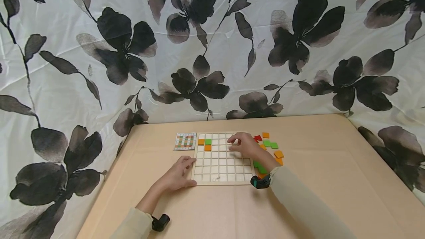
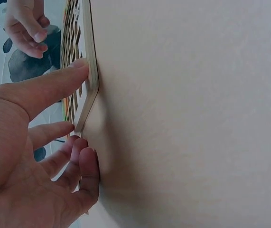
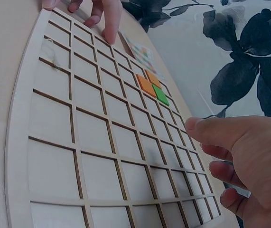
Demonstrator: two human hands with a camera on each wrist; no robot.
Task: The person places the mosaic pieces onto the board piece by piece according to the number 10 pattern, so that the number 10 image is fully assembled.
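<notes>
A pale wooden grid board (image 1: pixel 223 169) lies on the table with rows of square cells. Near its far left corner sit two orange tiles and a green tile (image 3: pixel 160 95) in cells. My left hand (image 1: pixel 179 174) rests at the left edge, its thumb (image 2: pixel 71 78) touching the near left corner and its fingers spread along the side. Over the far right part of the board hovers my right hand (image 1: pixel 247 145), fingers loosely bent. No tile shows between its thumb (image 3: pixel 211 130) and fingertips in the right wrist view.
Left of the board's far corner lies a small card (image 1: pixel 185 141) printed with coloured squares. Several loose red, green and orange tiles (image 1: pixel 278 154) are scattered to the right of the board, partly hidden behind the right forearm. A floral cloth (image 1: pixel 212 47) hangs behind the table (image 1: pixel 318 158).
</notes>
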